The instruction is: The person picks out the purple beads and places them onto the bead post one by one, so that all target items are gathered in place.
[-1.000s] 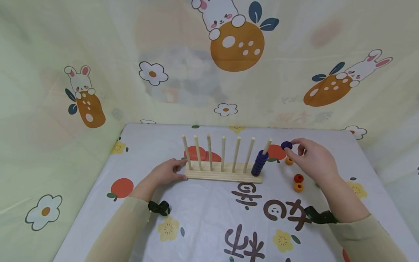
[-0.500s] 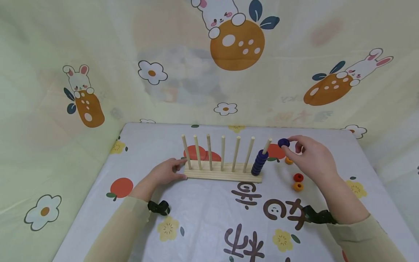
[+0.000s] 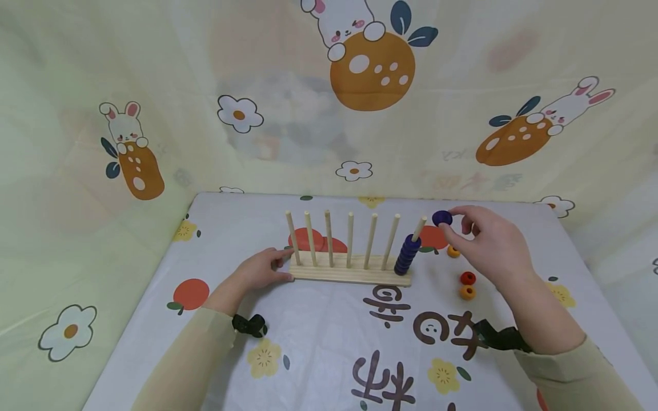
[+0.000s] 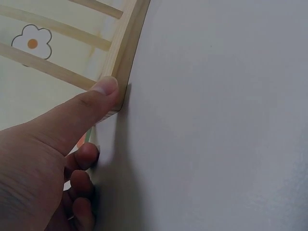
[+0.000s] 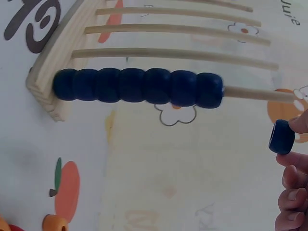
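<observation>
A wooden peg rack (image 3: 354, 275) with a row of upright dowels stands on the table. Its rightmost dowel carries a stack of dark blue beads (image 5: 139, 85), with the tip bare above them. My left hand (image 3: 259, 269) grips the rack's left end, thumb in front and index finger behind; in the left wrist view the thumb (image 4: 86, 106) presses on the base. Between thumb and index finger, my right hand (image 3: 490, 242) pinches another dark blue bead (image 3: 442, 218). That bead is in the air just right of the rightmost dowel's tip, apart from it.
Right of the rack lie a red bead (image 3: 468, 278) and an orange bead (image 3: 467, 292) side by side. A second orange bead (image 3: 453, 252) lies farther back, below the right hand. A patterned curtain (image 3: 288, 142) rises behind the printed tablecloth (image 3: 308, 331).
My right hand has raised the dark blue bead and brought it leftward, closer to the tip of the rightmost dowel. The left hand and the rack have stayed in place.
</observation>
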`<state>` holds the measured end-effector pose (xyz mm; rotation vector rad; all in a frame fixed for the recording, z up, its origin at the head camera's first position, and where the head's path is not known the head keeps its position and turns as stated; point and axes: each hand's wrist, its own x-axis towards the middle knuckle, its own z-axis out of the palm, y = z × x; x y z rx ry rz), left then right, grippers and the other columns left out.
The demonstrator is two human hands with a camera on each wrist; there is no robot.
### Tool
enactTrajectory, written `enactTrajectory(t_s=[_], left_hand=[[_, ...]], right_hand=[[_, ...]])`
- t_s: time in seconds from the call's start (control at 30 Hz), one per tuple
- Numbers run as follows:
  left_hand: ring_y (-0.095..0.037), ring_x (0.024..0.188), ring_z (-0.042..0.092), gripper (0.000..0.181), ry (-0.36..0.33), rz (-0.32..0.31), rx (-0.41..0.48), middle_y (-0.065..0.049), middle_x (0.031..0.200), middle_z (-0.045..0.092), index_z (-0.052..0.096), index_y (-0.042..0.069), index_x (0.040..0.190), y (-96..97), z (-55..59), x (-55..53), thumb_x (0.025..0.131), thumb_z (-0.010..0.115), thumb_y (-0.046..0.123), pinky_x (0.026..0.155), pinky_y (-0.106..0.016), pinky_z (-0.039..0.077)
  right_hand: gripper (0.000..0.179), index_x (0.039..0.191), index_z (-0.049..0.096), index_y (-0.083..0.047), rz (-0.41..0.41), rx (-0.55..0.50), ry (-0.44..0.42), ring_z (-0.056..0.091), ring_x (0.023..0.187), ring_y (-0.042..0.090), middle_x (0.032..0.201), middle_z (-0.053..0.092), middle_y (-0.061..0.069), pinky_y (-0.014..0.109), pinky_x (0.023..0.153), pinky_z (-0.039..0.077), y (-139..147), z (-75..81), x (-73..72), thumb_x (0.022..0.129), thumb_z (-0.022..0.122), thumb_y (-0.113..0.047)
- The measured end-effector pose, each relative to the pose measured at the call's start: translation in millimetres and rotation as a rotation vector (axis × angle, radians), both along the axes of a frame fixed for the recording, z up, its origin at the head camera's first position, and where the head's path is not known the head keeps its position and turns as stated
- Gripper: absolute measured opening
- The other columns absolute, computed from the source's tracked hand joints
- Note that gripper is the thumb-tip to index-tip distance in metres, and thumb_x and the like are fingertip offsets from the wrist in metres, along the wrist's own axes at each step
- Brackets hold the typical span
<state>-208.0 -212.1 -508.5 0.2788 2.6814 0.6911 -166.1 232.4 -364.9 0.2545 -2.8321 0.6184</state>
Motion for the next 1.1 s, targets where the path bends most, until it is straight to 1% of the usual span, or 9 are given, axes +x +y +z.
enactTrajectory(t_s=[0.2,0.57,0.87,1.1], left_hand=[[-0.017,0.084,0.047,0.076,0.003,-0.015,-0.004,0.000,0.092,0.051,0.048,0.028,0.149,-1.1,0.7,-0.9,0.082,0.081,0.043,0.072,-0.033,0.037],[-0.016,0.084,0.047,0.076,0.007,-0.016,-0.002,0.000,0.092,0.050,0.048,0.028,0.148,0.0,0.5,-0.4,0.082,0.081,0.042,0.072,-0.033,0.037],[-0.017,0.084,0.046,0.075,0.016,-0.028,-0.005,0.000,0.092,0.050,0.049,0.027,0.148,0.2,-0.3,-0.8,0.082,0.081,0.042,0.072,-0.033,0.037],[-0.016,0.085,0.047,0.076,0.012,-0.016,0.000,-0.001,0.092,0.050,0.049,0.028,0.148,0.3,-0.2,-0.2,0.081,0.081,0.042,0.072,-0.034,0.037]], right_hand=[[0.042,0.123,0.064,-0.009,0.014,-0.023,0.032,0.046,0.074,0.024,0.085,0.055,0.007,0.036,0.056,0.037,-3.7,7.3,4.6,0.093,0.067,-0.038],[0.039,0.121,0.066,-0.010,0.020,-0.067,0.041,0.045,0.077,0.023,0.084,0.054,0.006,0.036,0.058,0.037,-11.8,18.4,13.8,0.093,0.069,-0.037],[0.038,0.119,0.066,-0.011,0.026,-0.096,0.027,0.046,0.078,0.023,0.084,0.054,0.005,0.035,0.059,0.038,-18.9,20.0,13.4,0.092,0.069,-0.037],[0.038,0.118,0.066,-0.011,0.044,-0.092,0.020,0.046,0.075,0.022,0.083,0.053,0.004,0.035,0.058,0.036,-22.9,20.4,11.1,0.092,0.068,-0.040]])
